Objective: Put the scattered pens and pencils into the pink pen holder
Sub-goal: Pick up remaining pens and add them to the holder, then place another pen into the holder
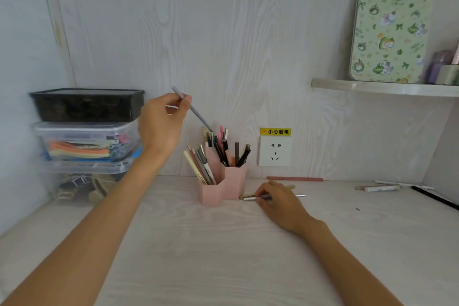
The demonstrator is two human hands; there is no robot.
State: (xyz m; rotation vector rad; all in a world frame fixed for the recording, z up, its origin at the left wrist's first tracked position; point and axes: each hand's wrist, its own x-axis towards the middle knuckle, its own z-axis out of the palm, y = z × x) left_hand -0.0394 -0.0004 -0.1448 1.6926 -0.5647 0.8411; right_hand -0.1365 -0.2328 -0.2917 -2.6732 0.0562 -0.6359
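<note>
The left hand (161, 126) is raised above the table (223, 256) and its fingers (185, 102) pinch a grey pencil (196, 112) near its upper end; the pencil is tilted, with its lower tip pointing down to the right, just over the pens that stand in the back part of the pink pen holder (221, 186). I cannot tell if the tip already touches something there. The holder stands on the table close to the wall and has several compartments: the low front one at the left holds a bundle of pale pencils leaning to the left, and the taller ones behind hold dark and pink pens. The right hand (278, 201) rests on the table just right of the holder, and its curled fingers (260, 197) hold a silver pen (250, 198) that lies flat, with both ends showing beside the hand. A second, yellowish pen (290, 186) lies just behind this hand, mostly hidden. Further back, a long pink pencil (295, 178) lies along the wall, and some white pens (382, 188) lie well apart at the right. A wall socket (274, 154) with a yellow warning label (275, 131) is beside the holder. At the left a stack of plastic boxes (87, 136) stands in the corner.
</note>
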